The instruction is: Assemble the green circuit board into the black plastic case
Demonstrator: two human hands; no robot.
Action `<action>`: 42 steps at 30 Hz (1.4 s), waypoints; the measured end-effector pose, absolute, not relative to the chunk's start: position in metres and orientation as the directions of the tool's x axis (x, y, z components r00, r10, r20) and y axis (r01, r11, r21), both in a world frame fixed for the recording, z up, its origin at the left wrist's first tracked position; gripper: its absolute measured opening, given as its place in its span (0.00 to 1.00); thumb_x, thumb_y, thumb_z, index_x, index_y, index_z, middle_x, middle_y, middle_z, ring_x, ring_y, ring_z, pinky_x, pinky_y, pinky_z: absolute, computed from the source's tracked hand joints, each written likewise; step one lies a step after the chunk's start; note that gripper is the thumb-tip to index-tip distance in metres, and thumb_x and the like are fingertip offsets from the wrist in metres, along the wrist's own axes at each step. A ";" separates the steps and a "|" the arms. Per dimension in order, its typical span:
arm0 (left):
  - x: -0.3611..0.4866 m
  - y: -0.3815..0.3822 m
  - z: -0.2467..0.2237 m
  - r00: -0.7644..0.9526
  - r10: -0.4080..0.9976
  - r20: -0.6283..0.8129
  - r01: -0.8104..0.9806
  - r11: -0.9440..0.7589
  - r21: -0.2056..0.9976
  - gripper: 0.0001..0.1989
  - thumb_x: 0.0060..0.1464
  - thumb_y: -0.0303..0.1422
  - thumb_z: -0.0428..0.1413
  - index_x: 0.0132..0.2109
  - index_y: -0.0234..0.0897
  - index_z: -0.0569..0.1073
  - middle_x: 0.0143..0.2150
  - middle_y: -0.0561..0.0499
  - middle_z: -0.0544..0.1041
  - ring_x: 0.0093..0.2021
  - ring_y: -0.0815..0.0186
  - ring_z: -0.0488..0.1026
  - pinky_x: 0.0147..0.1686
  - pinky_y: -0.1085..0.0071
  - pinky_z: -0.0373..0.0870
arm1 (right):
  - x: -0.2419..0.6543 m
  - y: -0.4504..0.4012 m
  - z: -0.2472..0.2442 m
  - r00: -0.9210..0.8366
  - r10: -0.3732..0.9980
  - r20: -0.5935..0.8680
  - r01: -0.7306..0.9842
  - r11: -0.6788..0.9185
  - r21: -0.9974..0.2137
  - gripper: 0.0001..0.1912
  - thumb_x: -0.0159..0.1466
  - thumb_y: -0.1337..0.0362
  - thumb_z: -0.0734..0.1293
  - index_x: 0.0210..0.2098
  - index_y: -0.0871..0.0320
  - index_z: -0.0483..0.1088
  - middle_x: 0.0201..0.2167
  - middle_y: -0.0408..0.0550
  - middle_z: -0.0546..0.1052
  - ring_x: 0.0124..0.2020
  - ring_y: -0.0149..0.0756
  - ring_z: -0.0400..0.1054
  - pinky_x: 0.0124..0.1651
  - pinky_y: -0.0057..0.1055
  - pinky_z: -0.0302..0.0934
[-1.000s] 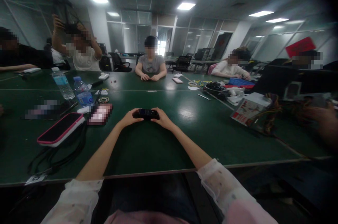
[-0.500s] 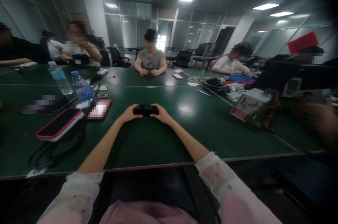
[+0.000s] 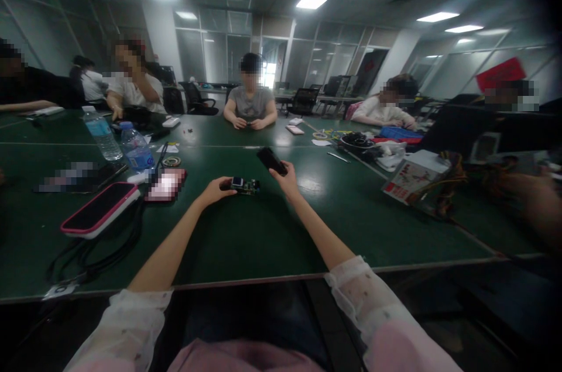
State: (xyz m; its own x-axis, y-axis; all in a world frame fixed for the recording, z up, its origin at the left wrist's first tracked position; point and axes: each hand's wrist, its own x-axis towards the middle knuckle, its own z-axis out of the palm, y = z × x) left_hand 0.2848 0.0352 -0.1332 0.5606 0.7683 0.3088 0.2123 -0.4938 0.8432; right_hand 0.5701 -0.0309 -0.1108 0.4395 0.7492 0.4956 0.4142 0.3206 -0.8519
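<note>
My left hand (image 3: 218, 190) grips one end of a small circuit board (image 3: 248, 186) with a little screen on it, low over the green table (image 3: 228, 237). Black casing shows at the end near my fingers. Up and to the right, my right hand (image 3: 284, 178) is closed around a black plastic cover (image 3: 270, 159), tilted and apart from the board. The cover's inner side cannot be made out.
Left of my arms lie a pink-edged white device (image 3: 100, 208), a pink phone (image 3: 165, 185), black cables (image 3: 105, 258) and two water bottles (image 3: 137, 150). On the right stand a metal box with wires (image 3: 415, 176) and a pen (image 3: 338, 157). A person (image 3: 249, 100) sits opposite.
The black case held in both hands has come apart. My right hand has lifted the cover up and to the right, and the circuit board now shows at my left hand.
</note>
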 end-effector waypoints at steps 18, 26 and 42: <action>0.283 0.035 -0.132 0.573 0.761 0.305 0.217 -0.500 0.838 0.29 0.45 0.39 0.64 0.54 0.36 0.70 0.54 0.42 0.74 0.53 0.54 0.72 0.56 0.52 0.63 | 0.613 -0.032 -0.135 0.578 0.642 0.503 0.749 -0.175 -0.639 0.30 0.51 0.63 0.70 0.51 0.61 0.61 0.47 0.59 0.68 0.49 0.51 0.61 0.52 0.45 0.56; 0.284 0.032 -0.129 0.572 0.761 0.306 0.209 -0.496 0.843 0.30 0.43 0.36 0.65 0.54 0.35 0.70 0.53 0.42 0.75 0.52 0.55 0.73 0.56 0.54 0.63 | 0.608 -0.034 -0.129 0.608 0.615 0.503 0.758 -0.259 -0.599 0.36 0.54 0.56 0.70 0.58 0.59 0.56 0.51 0.62 0.63 0.51 0.54 0.58 0.52 0.47 0.54; 0.283 0.032 -0.129 0.591 0.749 0.300 0.207 -0.500 0.841 0.30 0.45 0.35 0.64 0.55 0.36 0.69 0.54 0.43 0.74 0.54 0.55 0.71 0.57 0.52 0.62 | 0.609 -0.031 -0.134 0.591 0.647 0.482 0.747 -0.214 -0.629 0.31 0.54 0.57 0.70 0.54 0.60 0.59 0.51 0.62 0.62 0.53 0.55 0.56 0.53 0.50 0.55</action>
